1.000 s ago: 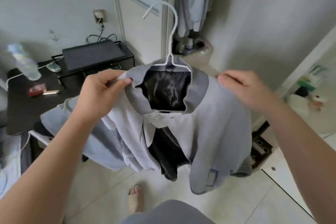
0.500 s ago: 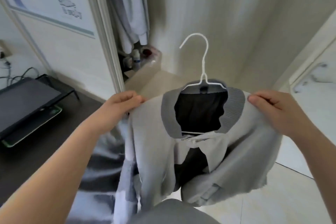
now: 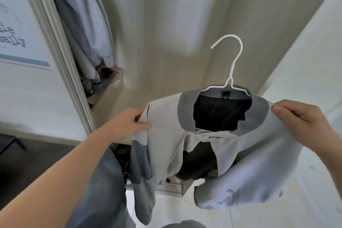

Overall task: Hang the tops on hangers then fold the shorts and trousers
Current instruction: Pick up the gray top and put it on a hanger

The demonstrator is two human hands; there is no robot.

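A light grey jacket (image 3: 259, 163) with a darker ribbed collar and black lining hangs on a white wire hanger (image 3: 232, 72), held up in front of me. My left hand (image 3: 129, 122) pinches the jacket's left shoulder. My right hand (image 3: 303, 122) grips the right shoulder, fingers curled over the cloth. The hanger's hook points up and left, free of any rail. One ribbed cuff and sleeve (image 3: 142, 181) dangle below my left hand.
Pale garments (image 3: 88, 24) hang in an open wardrobe at the upper left beside a white door frame (image 3: 61, 57). Small bottles (image 3: 96, 83) stand on the wardrobe's shelf. A plain wall fills the middle, a poster (image 3: 14, 33) is at far left, pale floor tiles below.
My view has swung right and up towards the wardrobe; the desk has left the frame. Both hands keep their hold on the jacket shoulders and carry it to the right.
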